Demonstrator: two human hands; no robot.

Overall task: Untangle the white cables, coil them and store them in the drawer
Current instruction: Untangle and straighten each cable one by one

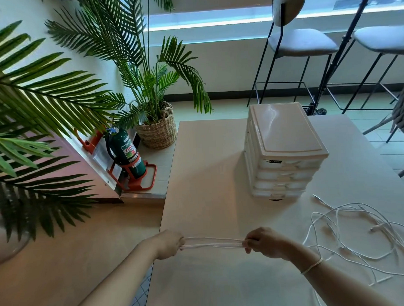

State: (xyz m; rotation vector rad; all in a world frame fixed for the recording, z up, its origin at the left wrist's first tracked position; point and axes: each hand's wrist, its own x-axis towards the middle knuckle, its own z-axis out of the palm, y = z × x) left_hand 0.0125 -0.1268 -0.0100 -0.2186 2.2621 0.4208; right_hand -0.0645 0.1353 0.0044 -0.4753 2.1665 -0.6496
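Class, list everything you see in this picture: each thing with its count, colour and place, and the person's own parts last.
table: one, pale beige, centre.
drawer unit: one, cream, all drawers shut, on the table's far part.
loose cables: several, white, tangled on the table at right.
folded cable: one, white, stretched between both hands.
fire extinguisher: one, green, red stand, floor at left.
potted palms: green; one in a woven basket.
stools: two, black frames, grey seats, behind.
bracelet: one, white, right wrist.
left hand: grip shut on the cable.
right hand: likewise.
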